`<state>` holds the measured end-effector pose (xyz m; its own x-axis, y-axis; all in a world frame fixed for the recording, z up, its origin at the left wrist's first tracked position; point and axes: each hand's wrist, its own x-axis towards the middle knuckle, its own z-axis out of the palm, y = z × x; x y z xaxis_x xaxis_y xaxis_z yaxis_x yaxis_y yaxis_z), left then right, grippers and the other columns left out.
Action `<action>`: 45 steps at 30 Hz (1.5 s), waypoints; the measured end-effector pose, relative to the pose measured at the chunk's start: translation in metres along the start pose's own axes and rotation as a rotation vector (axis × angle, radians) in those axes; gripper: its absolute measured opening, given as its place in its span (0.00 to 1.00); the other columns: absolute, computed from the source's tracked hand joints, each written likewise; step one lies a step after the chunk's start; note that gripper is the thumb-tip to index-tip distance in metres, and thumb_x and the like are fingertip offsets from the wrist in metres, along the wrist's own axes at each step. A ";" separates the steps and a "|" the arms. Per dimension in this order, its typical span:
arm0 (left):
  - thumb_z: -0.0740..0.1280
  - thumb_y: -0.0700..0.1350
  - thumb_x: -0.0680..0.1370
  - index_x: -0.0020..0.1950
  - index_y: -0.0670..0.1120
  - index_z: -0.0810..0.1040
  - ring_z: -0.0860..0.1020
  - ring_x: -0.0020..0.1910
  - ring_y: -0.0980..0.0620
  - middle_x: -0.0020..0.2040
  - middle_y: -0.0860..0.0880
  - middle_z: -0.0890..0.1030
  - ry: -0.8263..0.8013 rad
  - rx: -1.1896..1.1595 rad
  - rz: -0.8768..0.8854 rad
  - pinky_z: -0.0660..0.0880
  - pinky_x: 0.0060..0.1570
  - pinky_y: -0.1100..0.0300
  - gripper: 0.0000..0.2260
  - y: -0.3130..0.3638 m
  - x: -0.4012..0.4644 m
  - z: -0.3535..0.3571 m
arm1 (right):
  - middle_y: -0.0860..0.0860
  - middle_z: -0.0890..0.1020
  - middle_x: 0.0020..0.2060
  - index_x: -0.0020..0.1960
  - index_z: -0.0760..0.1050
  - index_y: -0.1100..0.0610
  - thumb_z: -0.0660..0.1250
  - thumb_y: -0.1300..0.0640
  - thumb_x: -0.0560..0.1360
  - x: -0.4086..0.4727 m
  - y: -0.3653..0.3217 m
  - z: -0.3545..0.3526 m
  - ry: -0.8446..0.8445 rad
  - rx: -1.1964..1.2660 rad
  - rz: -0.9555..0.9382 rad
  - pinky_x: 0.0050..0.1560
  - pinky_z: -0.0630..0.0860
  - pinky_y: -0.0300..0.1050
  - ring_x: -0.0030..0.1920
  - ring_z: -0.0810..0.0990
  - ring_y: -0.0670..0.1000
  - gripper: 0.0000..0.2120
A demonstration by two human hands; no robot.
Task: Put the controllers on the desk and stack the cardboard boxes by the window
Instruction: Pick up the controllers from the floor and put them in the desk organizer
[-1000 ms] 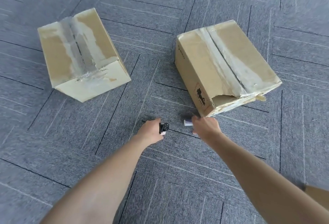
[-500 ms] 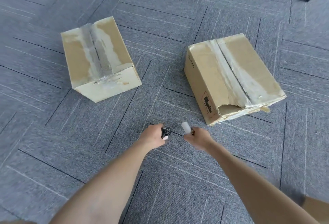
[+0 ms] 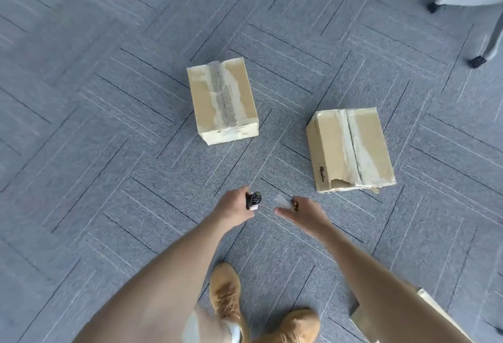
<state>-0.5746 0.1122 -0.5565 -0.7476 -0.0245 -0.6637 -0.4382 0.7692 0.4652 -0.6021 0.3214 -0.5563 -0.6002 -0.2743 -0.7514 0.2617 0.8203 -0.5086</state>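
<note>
Two taped cardboard boxes lie on the grey carpet: the left box [image 3: 223, 101] further off and the right box [image 3: 349, 149] with a torn front corner. My left hand [image 3: 235, 205] is closed around a small black controller [image 3: 253, 199]. A small white controller [image 3: 283, 202] sits in my right hand [image 3: 303, 213], sticking out past the fingers. Both hands hang above the floor, nearer to me than the boxes and apart from them.
An office chair base [image 3: 479, 2] with castors stands at the far right. Another cardboard piece [image 3: 424, 312] shows at the bottom right beside my arm. My tan shoes [image 3: 226, 293] are on the carpet below.
Both hands have lifted off the floor with a controller in each. The view has risen and pulled back, so the boxes look smaller and my shoes have come into sight.
</note>
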 end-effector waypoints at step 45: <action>0.77 0.44 0.68 0.38 0.51 0.77 0.78 0.24 0.60 0.31 0.54 0.79 1.337 -1.347 -1.026 0.71 0.23 0.70 0.08 -0.366 -0.783 -0.332 | 0.49 0.77 0.35 0.46 0.76 0.57 0.72 0.46 0.74 -0.466 -0.795 0.461 -0.805 -0.956 -0.968 0.35 0.69 0.43 0.34 0.75 0.49 0.14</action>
<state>0.0051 -0.3616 -0.0128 0.3710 -0.8030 -0.4663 -0.3531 -0.5865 0.7290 -0.1816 -0.4340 0.0044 0.3734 -0.7889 -0.4881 -0.7074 0.0982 -0.7000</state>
